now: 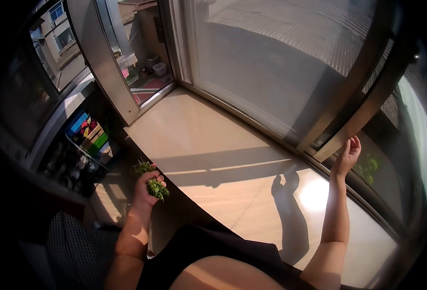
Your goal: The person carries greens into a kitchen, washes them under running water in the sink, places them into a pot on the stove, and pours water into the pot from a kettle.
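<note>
While a checked fabric item (76,246) and coloured boxes (97,141) sit at the far left, the left hand (145,187) closes around a bunch of greens (157,189), held just off the edge of the sill (189,121); its leaves are small, bright and tangled, spilling out both sides. The shadow-striped sill separates the hands. Rightward, the right hand (349,155) is raised, fingers loosely bent, beside the window frame (351,126); whether it grips that, I cannot tell.

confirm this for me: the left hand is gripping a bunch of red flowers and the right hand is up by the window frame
Not quite: the head view shows the left hand gripping a bunch of green leaves. The right hand is indeed up by the window frame.
</note>
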Demonstrator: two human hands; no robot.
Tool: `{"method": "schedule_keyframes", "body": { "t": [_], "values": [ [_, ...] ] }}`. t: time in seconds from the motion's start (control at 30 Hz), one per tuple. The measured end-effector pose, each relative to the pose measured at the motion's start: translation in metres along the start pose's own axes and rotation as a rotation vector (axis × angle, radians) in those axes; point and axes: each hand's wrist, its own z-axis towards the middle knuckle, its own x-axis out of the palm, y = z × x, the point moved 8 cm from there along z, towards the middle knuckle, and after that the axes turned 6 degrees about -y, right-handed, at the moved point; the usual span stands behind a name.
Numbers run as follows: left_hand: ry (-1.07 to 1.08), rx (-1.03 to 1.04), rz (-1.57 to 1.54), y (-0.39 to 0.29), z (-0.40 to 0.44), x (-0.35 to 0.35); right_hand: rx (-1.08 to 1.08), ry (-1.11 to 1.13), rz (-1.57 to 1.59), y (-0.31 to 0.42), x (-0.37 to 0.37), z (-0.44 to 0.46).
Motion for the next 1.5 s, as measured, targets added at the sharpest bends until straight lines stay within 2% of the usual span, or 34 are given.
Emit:
{"method": "schedule_keyframes", "body": {
  "t": [0.07, 0.2, 0.37, 0.47, 0.53, 0.6, 0.63, 0.7, 0.73, 0.77, 0.8, 0.83, 0.87, 0.9, 0.93, 1.0, 1.07, 1.13, 1.27, 1.3, 1.4, 1.5],
  "values": [
    [-0.027, -0.001, -0.054, -0.001, -0.004, -0.01, 0.005, 0.085, 0.067, 0.002, 0.024, -0.01],
    [-0.065, 0.038, -0.059, -0.006, -0.011, -0.028, -0.002, -0.022, -0.025, 0.005, 0.033, -0.016],
    [-0.041, 0.055, -0.059, -0.007, 0.006, -0.052, -0.027, -0.001, -0.056, 0.015, 0.038, -0.018],
    [-0.033, 0.057, -0.007, 0.006, 0.01, -0.037, -0.124, 0.018, -0.147, 0.029, 0.029, -0.018],
    [-0.081, 0.04, 0.035, 0.013, 0.013, -0.02, -0.09, 0.092, -0.204, 0.033, 0.027, -0.012],
    [-0.035, 0.043, 0.185, 0.016, 0.014, 0.011, 0.024, 0.23, -0.271, 0.034, 0.026, 0.007],
    [-0.022, 0.048, 0.261, 0.016, 0.011, 0.027, -0.195, 0.175, -0.341, 0.061, 0.022, 0.02],
    [0.176, 0.323, 0.644, 0.008, -0.013, 0.11, -0.551, -0.023, -0.429, 0.114, 0.015, 0.052],
    [0.358, 0.359, 0.796, 0.013, -0.019, 0.15, -0.685, -0.164, -0.447, 0.136, 0.01, 0.07],
    [0.39, 0.387, 0.982, 0.022, -0.036, 0.196, -0.807, -0.257, -0.523, 0.151, 0.008, 0.09],
    [0.665, 0.541, 1.153, 0.036, -0.053, 0.249, -0.917, -0.371, -0.595, 0.167, 0.009, 0.106],
    [0.825, 0.892, 1.256, 0.052, -0.08, 0.303, -0.94, -0.457, -0.657, 0.173, 0.012, 0.124],
    [0.916, 0.783, 1.394, 0.075, -0.092, 0.338, -0.945, -0.474, -0.704, 0.18, 0.018, 0.131],
    [1.031, 0.904, 1.65, 0.097, -0.116, 0.378, -0.952, -0.496, -0.748, 0.189, 0.027, 0.137],
    [1.064, 1.184, 1.953, 0.138, -0.138, 0.434, -0.962, -0.545, -0.788, 0.196, 0.029, 0.147],
    [1.142, 1.43, 1.981, 0.181, -0.15, 0.489, -0.976, -0.544, -0.77, 0.19, 0.033, 0.156],
    [1.136, 1.535, 2.029, 0.208, -0.156, 0.529, -0.976, -0.556, -0.77, 0.188, 0.031, 0.155],
    [1.0, 1.61, 2.148, 0.218, -0.151, 0.555, -0.93, -0.498, -0.765, 0.187, 0.032, 0.157],
    [0.546, 1.982, 2.237, 0.209, -0.125, 0.572, -0.946, -0.491, -0.765, 0.19, 0.032, 0.159],
    [0.466, 2.33, 2.044, 0.211, -0.127, 0.566, -0.941, -0.496, -0.759, 0.19, 0.032, 0.16],
    [0.556, 2.457, 1.956, 0.204, -0.131, 0.57, -0.945, -0.518, -0.744, 0.188, 0.025, 0.162],
    [0.539, 2.358, 2.06, 0.198, -0.128, 0.569, -0.942, -0.51, -0.744, 0.186, 0.025, 0.164]
  ]
}}
